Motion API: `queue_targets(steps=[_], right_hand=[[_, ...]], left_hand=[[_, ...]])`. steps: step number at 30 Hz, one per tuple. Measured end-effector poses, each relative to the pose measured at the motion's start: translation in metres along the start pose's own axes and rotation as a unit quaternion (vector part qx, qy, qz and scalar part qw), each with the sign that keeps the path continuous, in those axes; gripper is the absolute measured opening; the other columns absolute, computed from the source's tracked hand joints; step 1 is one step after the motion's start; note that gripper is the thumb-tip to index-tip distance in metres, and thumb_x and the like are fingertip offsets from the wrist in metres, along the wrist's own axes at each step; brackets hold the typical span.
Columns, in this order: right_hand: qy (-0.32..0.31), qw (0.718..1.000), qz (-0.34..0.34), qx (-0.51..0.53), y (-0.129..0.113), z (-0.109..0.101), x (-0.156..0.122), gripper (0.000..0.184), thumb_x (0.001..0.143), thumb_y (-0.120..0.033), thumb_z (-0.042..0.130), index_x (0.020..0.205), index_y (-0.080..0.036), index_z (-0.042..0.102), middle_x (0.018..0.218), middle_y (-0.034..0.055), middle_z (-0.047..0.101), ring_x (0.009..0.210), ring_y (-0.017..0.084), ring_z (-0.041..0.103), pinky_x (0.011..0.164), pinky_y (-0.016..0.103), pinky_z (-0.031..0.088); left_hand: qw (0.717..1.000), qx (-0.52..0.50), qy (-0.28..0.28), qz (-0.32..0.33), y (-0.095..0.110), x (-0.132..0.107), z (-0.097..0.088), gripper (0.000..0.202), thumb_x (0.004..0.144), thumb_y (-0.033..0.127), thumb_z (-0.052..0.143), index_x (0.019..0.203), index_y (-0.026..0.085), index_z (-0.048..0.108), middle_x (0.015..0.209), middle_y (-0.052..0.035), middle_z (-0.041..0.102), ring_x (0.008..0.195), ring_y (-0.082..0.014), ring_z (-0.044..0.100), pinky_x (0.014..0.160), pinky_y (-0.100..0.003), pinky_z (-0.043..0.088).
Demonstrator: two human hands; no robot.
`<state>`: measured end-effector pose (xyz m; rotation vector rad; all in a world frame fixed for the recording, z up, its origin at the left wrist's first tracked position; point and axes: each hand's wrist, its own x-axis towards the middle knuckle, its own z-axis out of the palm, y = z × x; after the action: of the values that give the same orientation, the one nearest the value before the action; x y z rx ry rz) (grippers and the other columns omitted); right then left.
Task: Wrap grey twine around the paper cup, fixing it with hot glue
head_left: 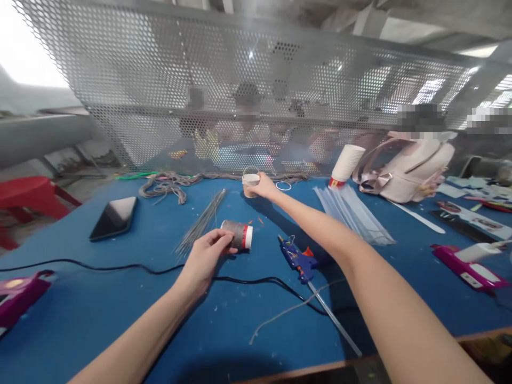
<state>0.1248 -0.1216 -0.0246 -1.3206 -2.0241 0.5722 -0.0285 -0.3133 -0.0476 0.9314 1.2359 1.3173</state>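
In the head view my left hand (pixel 212 246) grips a paper cup (pixel 239 236) lying on its side, its wall wrapped in grey cord with a red and white band left bare. My right arm reaches to the far side of the table, where my right hand (pixel 262 185) closes around a small tan cup (pixel 250 188) with a pale rim and a thin handle-like loop. A blue glue gun (pixel 298 258) with a clear glue stick lies below my right forearm. Thin wires (pixel 204 221) are bundled just left of the wrapped cup.
Grey cord (pixel 166 184) lies along the perforated metal screen (pixel 224 80). Stacked paper cups (pixel 348 162), clear glue sticks (pixel 354 213) and a pink backpack (pixel 408 165) are at right. A tablet-like dark device (pixel 114 217) rests at left. A black cable (pixel 136 265) crosses the table.
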Motion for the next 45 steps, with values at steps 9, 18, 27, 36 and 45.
queue_targets(steps=[9,18,27,36,45], right_hand=[[0.036,0.998,0.052,0.025,-0.007,0.002,0.015,0.038,0.092,-0.032,0.060,0.125,-0.015,0.053,0.124,0.0105,0.058,0.105,0.023,0.061,0.089,0.044,0.052],[0.061,0.996,0.045,0.045,-0.002,-0.087,-0.081,0.036,0.086,-0.018,0.058,0.121,-0.013,0.054,0.128,0.0113,0.059,0.108,0.018,0.061,0.094,0.032,0.048],[-0.035,0.996,0.019,-0.082,0.021,-0.085,-0.181,0.018,0.084,-0.023,0.056,0.096,-0.018,0.068,0.095,0.0072,0.071,0.085,0.019,0.065,0.081,0.035,0.051],[-0.217,0.956,-0.073,-0.183,0.028,-0.104,-0.197,0.032,0.077,-0.008,0.050,0.103,-0.017,0.067,0.108,0.0108,0.069,0.100,0.024,0.063,0.087,0.039,0.048],[-0.256,0.919,-0.158,-0.256,0.025,-0.089,-0.213,0.037,0.067,-0.001,0.046,0.098,-0.018,0.060,0.096,0.0116,0.063,0.089,0.025,0.058,0.076,0.038,0.045]], left_hand=[[1.000,-0.020,0.004,-0.012,0.005,-0.004,0.000,0.025,0.061,0.035,0.075,0.069,0.013,0.065,0.073,-0.0007,0.061,0.064,-0.0108,0.059,0.065,-0.025,0.052],[0.998,-0.066,-0.012,-0.003,0.005,-0.004,0.006,0.009,0.061,0.023,0.066,0.057,0.017,0.060,0.074,-0.0009,0.056,0.071,-0.0136,0.053,0.062,-0.027,0.057],[0.999,-0.041,0.023,0.009,0.020,-0.010,0.027,0.011,0.063,0.022,0.062,0.055,0.016,0.058,0.074,-0.0028,0.058,0.076,-0.0158,0.055,0.064,-0.029,0.057],[0.999,-0.028,-0.006,0.035,0.029,0.000,0.050,0.014,0.062,0.024,0.069,0.061,0.017,0.058,0.080,-0.0014,0.058,0.076,-0.0150,0.057,0.063,-0.029,0.056],[1.000,0.015,-0.008,0.015,0.009,-0.002,0.034,0.029,0.060,0.020,0.070,0.087,0.018,0.059,0.082,0.0012,0.059,0.067,-0.0110,0.058,0.065,-0.028,0.055]])
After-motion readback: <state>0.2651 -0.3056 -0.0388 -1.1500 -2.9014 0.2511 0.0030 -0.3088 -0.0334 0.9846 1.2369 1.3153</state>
